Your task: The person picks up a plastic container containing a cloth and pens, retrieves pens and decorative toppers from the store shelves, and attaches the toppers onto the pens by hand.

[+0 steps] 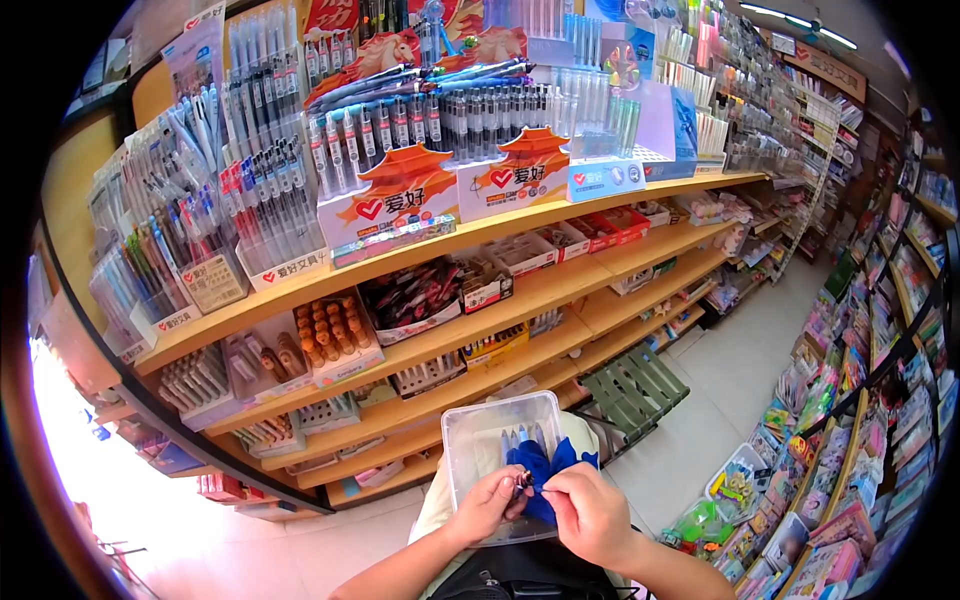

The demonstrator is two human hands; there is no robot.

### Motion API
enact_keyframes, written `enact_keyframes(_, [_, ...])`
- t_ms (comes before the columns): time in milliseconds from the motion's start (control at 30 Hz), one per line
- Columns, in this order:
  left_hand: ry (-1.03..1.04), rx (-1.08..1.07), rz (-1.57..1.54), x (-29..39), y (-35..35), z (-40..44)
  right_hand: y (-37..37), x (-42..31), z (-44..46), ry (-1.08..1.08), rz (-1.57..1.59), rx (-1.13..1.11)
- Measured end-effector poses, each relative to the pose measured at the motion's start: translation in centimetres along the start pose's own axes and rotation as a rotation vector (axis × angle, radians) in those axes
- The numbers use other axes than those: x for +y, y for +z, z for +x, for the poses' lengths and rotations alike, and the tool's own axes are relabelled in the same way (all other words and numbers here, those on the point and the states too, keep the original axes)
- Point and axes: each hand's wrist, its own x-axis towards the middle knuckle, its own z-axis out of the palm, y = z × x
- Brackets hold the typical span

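On the lap rests a clear plastic box [462, 440], with several light-blue-tipped pens [522, 436] standing inside it. Bunched dark blue cloth [538, 466] lies over the pens and the box's right side. My left hand [490, 508] is closed around a small dark, shiny object [523, 481], too small to name, above the box. Thumb and forefinger of my right hand [590, 512] pinch at the blue cloth close beside that object; part of the cloth is hidden behind the fingers.
A curved wooden shelf [560, 210] packed with pens in display boxes [395, 195] spans the front. A green folding stool [635, 395] stands on the tiled floor [715, 350] ahead. Racks of packaged goods [830, 480] line the right, with a white basket [738, 475] low down.
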Motion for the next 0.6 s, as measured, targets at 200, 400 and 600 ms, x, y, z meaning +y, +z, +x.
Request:
enact_keyframes(200, [-0.138, -0.092, -0.282, 0.0, -0.7, -0.2, -0.4, 0.3, 0.1, 0.028, -0.039, -0.032])
enact_keyframes(400, [-0.150, -0.075, -0.269, 0.3, -0.3, -0.2, 0.3, 0.1, 0.0, 0.000, -0.129, -0.091])
enact_keyframes(600, [-0.025, -0.025, 0.122, -0.8, -0.5, 0.1, 0.8, 0.0, -0.1, -0.056, -0.180, -0.133])
